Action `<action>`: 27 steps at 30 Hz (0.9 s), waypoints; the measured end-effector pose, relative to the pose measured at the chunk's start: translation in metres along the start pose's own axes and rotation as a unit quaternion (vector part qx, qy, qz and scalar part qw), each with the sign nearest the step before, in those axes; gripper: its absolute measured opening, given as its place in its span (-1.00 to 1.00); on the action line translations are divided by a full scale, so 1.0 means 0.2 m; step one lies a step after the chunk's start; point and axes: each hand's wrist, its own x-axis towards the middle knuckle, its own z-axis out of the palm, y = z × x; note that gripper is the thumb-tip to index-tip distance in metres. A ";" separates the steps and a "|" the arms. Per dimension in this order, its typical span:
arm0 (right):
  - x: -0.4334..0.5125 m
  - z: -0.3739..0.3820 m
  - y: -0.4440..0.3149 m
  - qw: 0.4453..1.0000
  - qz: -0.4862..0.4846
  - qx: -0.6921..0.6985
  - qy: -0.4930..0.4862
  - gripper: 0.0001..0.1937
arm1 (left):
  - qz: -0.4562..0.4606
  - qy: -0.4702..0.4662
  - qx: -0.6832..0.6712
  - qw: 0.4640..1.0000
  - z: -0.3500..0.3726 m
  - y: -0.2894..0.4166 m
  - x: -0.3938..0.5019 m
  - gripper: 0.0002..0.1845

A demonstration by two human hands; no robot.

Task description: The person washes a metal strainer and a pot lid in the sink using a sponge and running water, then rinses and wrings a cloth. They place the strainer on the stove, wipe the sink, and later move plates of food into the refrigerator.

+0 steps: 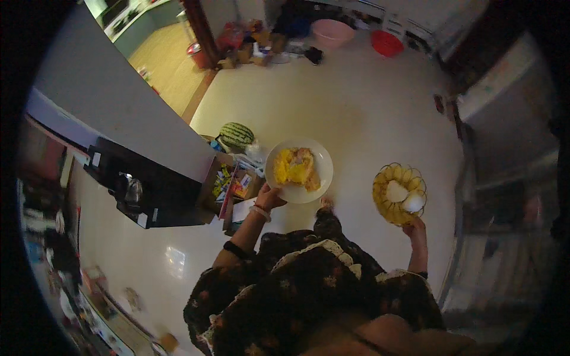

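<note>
My left hand (pixel 268 198) grips the lower left rim of a round white plate (pixel 326 169), on which yellow and light brown food (pixel 296 168) lies. Off to the right, my right hand (pixel 415 227) holds the near edge of a yellowish wire basket (pixel 383 202). Two whitish rounded items sit in the basket, one of them a bright white piece (pixel 413 202); what they are I cannot tell. Plate and basket are held apart above the pale floor.
A watermelon (pixel 236 135) and open cardboard boxes of small packets (pixel 222 182) stand beside the wall end at left. A black cabinet (pixel 164 200) is further left. Beyond are a pink basin (pixel 333 33), a red basin (pixel 387 43) and piled items. A doorway opens at upper left.
</note>
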 end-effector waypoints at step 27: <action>-2.26 -0.87 -0.97 0.944 0.046 -0.214 -0.246 -0.69 | 0.082 0.184 -0.138 0.970 0.70 -1.04 -3.31 -0.52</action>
